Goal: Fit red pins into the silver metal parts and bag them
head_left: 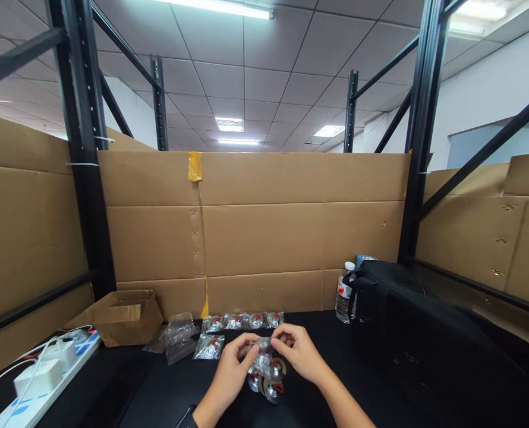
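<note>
My left hand and my right hand are both closed, pinching the upper part of a small clear plastic bag between thumbs and fingers. Something shiny shows through the bag, but its kind is not clear. Just below the fingers, several round, silver metal pieces lie in a cluster on the black tabletop, with a bit of red among them. Beyond my hands stands a row of filled clear bags, each with a round shiny piece inside. One more filled bag lies in front of that row.
Loose clear plastic bags lie beside an open cardboard box at back left. A white power strip with plugs and cables runs along the left. A water bottle and a large black bag occupy the right. Cardboard panels enclose the table.
</note>
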The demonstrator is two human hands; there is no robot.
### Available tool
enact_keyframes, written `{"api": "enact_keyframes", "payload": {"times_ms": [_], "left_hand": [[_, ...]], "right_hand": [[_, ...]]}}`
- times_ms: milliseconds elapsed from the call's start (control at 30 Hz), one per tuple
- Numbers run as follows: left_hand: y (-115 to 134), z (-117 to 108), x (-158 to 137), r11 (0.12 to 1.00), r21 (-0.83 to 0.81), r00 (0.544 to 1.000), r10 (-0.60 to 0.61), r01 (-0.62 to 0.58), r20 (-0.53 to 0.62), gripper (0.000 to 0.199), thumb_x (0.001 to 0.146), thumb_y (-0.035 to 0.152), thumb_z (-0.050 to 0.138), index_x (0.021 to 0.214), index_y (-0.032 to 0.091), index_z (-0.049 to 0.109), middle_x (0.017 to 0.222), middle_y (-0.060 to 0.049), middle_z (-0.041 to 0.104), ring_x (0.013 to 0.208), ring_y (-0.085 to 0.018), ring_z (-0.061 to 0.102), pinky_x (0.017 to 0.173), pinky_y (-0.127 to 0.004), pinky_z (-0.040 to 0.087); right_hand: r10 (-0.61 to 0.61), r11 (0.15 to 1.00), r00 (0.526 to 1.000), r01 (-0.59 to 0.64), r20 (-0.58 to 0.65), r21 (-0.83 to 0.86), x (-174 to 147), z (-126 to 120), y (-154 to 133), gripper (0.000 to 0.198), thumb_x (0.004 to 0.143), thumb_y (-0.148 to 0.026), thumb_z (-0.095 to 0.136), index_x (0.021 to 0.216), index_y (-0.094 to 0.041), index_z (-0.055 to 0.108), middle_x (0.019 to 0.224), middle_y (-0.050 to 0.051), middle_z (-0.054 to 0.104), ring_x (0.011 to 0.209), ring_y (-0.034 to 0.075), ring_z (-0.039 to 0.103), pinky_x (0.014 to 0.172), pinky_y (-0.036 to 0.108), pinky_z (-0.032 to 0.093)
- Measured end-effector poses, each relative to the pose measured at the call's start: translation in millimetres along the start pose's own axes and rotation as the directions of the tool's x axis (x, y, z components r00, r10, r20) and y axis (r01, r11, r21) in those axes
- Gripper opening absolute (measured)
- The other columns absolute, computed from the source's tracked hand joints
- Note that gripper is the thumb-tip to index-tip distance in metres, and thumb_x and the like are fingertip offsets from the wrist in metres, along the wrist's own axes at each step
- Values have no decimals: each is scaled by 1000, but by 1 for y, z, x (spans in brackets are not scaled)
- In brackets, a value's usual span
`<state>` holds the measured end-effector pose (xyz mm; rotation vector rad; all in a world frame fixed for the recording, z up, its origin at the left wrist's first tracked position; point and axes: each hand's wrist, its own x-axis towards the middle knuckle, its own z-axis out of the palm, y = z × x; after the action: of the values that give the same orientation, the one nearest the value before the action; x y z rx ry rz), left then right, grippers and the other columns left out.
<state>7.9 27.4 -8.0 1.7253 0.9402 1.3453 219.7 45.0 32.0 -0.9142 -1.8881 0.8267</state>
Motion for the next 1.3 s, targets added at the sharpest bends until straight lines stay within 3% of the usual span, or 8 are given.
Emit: {"api": "enact_keyframes", "payload": {"times_ms": [500,700,833,933,1067,1167,1267,1300], "left_hand": [[13,-2,-7,911,407,996,89,-70,-27,32,97,46,54,107,23,75,101,-8,76,92,-23,69,83,-31,54],[-4,-19,4,980,198,969,68,-20,-236,40,92,47,61,122,20,59,91,-7,76,86,-22,73,82,-32,57],[-12,-70,12,971,236,864,93,31,-495,60,88,51,63,135,21,41,105,-9,73,85,-22,74,81,-34,57],[-21,-127,9,858,463,776,131,224,-618,47,86,52,60,122,22,51,112,-10,71,81,-24,74,77,-35,57],[-41,-182,-6,602,716,806,192,354,-560,23,91,36,46,96,21,63,98,-10,72,92,-27,70,87,-38,53],[-49,-187,-14,377,791,819,125,482,-560,26,89,26,47,99,18,70,106,-13,71,101,-30,66,90,-41,49],[-42,-170,-14,201,791,754,240,578,-612,38,94,26,45,125,19,66,139,-15,57,124,-37,52,93,-49,45],[-38,-162,-12,183,809,770,248,558,-588,40,96,27,42,129,20,64,144,-15,53,127,-36,48,94,-49,44]], "right_hand": [[-141,989,981,134,-134,-57,1,1,-1,30,93,-47,61,87,-21,73,85,5,65,69,16,59,62,28,46],[-123,991,973,131,-194,32,1,5,3,31,91,-45,64,112,-22,66,109,8,63,71,15,62,61,27,48],[-115,993,975,118,-192,4,1,5,3,30,93,-46,59,111,-23,66,112,8,61,70,14,60,60,27,48],[-109,994,978,111,-179,1,1,5,3,31,92,-46,59,112,-23,66,113,8,60,70,14,60,59,27,48],[-97,995,984,97,-149,-10,2,7,5,30,92,-45,58,113,-24,65,115,8,59,71,15,60,58,27,47],[-98,995,987,97,-129,-13,1,7,5,27,93,-42,57,111,-24,65,116,8,58,72,15,60,59,27,47],[-101,995,987,99,-128,-24,0,7,6,25,94,-40,57,110,-23,66,116,8,58,74,15,60,61,27,48],[-101,995,986,98,-130,-27,0,6,5,25,94,-40,57,110,-24,66,116,8,58,74,15,60,61,27,48]]}}
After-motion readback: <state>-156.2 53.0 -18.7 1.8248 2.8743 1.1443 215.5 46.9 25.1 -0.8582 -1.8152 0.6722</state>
